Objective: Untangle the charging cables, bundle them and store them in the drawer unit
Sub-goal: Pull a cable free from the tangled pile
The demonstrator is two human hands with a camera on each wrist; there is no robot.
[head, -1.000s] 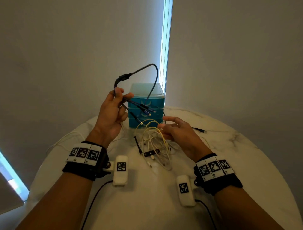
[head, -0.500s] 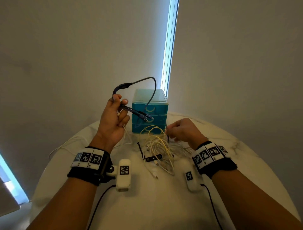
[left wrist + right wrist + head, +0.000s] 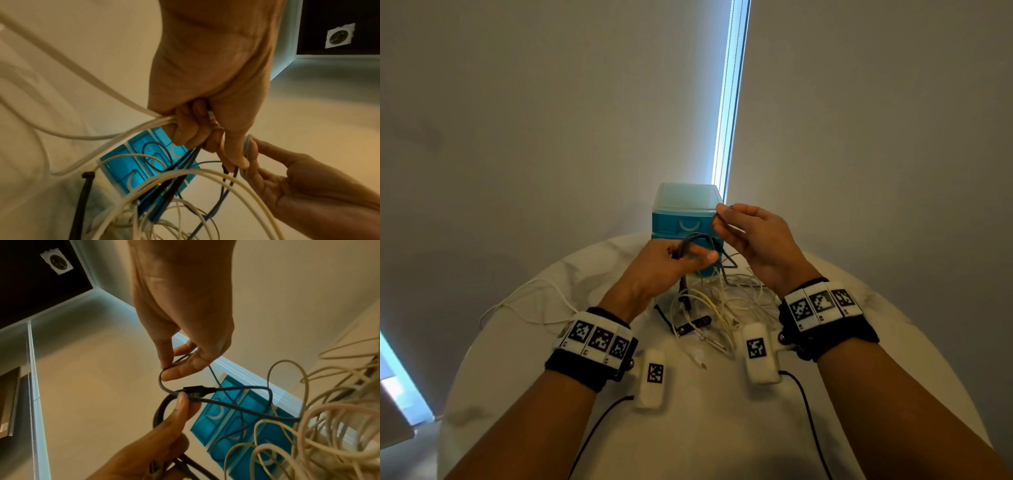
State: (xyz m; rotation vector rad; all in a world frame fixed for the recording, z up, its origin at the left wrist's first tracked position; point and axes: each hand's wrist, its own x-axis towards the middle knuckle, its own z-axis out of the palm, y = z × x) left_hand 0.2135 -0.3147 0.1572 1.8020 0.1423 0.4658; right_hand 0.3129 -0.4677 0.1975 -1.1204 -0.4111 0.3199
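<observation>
A dark braided charging cable [image 3: 697, 237] hangs in the air in front of the teal drawer unit [image 3: 671, 222]. My left hand [image 3: 688, 258] grips its folded strands near the black splitter [image 3: 197, 391], thumb on top. The left wrist view shows white cables [image 3: 115, 129] running through the same fist. My right hand [image 3: 722, 219] pinches a loop of the dark cable [image 3: 162, 379] between thumb and forefinger, just above and to the right of the left hand. A tangle of white cables [image 3: 726, 301] lies on the table under both hands. The drawers look closed.
The round marble table [image 3: 722, 428] ends close on both sides, with a wall right behind the drawer unit. A black strap [image 3: 693, 324] lies at the front of the tangle. One white cable [image 3: 527, 294] trails off to the left.
My right hand rose from the white tangle and took a pinch on the dark cable. My left hand came down and to the right with the cable, in front of the drawer unit.
</observation>
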